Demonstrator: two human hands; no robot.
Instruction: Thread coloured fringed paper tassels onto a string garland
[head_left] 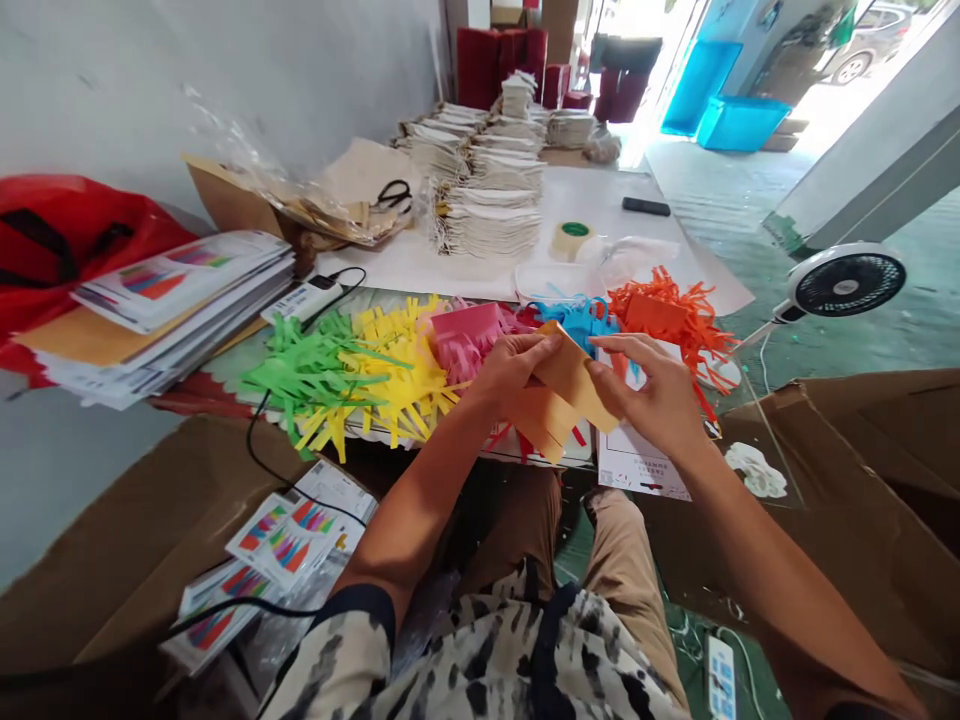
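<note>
Both my hands hold a folded piece of orange fringed paper [571, 380] above the table's near edge. My left hand [508, 366] pinches its left upper corner, fingers closed on it. My right hand [651, 390] grips the right side, thumb on top. Cut strips of the paper hang below my hands. Behind it lie piles of fringed paper in a row: green [304, 372], yellow [397, 370], pink [469, 335], blue [577, 318] and orange [671, 315].
A stack of printed cards [172, 300] lies at the left, more cards [277, 545] on a cardboard box below. Bundles of beige paper [487, 190], a tape roll [574, 238], scissors [394, 193] and a power strip [304, 298] sit further back. A small fan [847, 282] stands at the right.
</note>
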